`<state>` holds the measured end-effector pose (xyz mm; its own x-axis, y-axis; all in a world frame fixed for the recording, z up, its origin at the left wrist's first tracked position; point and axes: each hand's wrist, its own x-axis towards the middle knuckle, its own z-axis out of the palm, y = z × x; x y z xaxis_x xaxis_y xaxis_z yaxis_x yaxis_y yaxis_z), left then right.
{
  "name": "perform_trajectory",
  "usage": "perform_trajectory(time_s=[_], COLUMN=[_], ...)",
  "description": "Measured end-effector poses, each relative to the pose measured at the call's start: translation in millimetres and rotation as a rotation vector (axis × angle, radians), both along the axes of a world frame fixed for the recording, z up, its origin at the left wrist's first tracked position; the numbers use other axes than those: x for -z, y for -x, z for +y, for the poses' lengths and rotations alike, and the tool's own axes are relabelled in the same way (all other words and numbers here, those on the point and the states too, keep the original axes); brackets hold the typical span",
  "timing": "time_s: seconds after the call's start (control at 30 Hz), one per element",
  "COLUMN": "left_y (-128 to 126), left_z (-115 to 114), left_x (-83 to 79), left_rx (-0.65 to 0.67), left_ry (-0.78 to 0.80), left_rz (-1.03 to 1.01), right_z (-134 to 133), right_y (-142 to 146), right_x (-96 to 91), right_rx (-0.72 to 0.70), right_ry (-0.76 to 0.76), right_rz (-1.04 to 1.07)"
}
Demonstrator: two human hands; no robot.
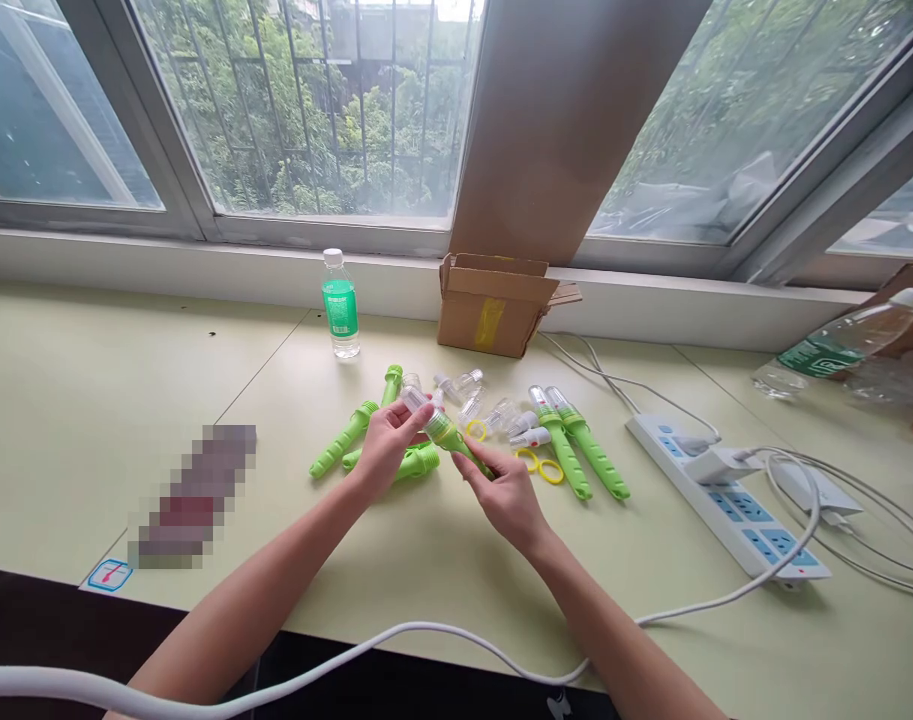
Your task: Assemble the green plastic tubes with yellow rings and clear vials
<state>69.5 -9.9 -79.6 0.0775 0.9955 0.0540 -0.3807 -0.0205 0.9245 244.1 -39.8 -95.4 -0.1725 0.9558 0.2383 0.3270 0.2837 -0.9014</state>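
Over a pale-green tabletop (336,560), left hand (385,442) pinches a clear plastic tube (415,399); right hand (507,495) closes fingers around its green plastic handle (454,439).

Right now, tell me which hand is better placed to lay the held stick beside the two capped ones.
Probably the right hand: it holds the stick by its green end and is nearer the capped sticks. The left hand is at the clear end, farther from them.

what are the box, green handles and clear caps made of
Box: matte brown cardboard, judging by its folded flaps. Green handles: probably moulded plastic, ridged, slightly glossy. Clear caps: see-through and shiny, likely plastic, though glass can't be excluded.
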Motion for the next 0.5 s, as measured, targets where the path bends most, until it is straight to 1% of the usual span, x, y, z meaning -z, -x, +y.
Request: perform_trajectory(time_s=[0.03,0.07,0.1,0.13,0.17,0.2,0.23,0.27,0.3,0.37,0.43,0.5], left_y=[-2,-3,-3,-2,-1,1,3,6,8,12,15,15], left_z=[-1,-2,-2,-3,-3,-3,-2,-2,-2,-3,-3,-3], left_x=[0.3,-0.1,-1.1,-2.5,-4.1,-5.8,-7.4,-8.9,-10.4,-13.0,-14.8,-14.8], left_rx=[-0.017,-0.021,-0.013,0.008,0.029,0.049,0.075,0.092,0.106,0.13,0.164,0.189], left_ry=[0.02,0.031,0.029,0.017,0.001,-0.011,-0.016,-0.018,-0.021,-0.028,-0.043,-0.057], left_rz=[-0.006,-0.018,-0.035,-0.046,-0.05,-0.05,-0.047,-0.043,-0.039,-0.031,-0.03,-0.033], right_z=[0,0,-1,-2,-3,-4,-6,-8,-9,-12,-13,-12], right_y=[0,-1,-1,-1,-1,0,1,2,4,5,5,4], right_x=[3.3,6.4,9.1,11.0,11.8,11.5,10.1,7.6,4.3,-3.4,-10.0,-13.3], right_rx=[0.094,0.167,0.195,0.194,0.172,0.137,0.105,0.077,0.047,-0.04,-0.202,-0.312], right_ry=[-0.182,-0.324,-0.422,-0.479,-0.499,-0.488,-0.445,-0.372,-0.269,0.016,0.303,0.494], right_rz=[-0.138,-0.255,-0.335,-0.38,-0.387,-0.359,-0.308,-0.238,-0.156,0.029,0.224,0.354])
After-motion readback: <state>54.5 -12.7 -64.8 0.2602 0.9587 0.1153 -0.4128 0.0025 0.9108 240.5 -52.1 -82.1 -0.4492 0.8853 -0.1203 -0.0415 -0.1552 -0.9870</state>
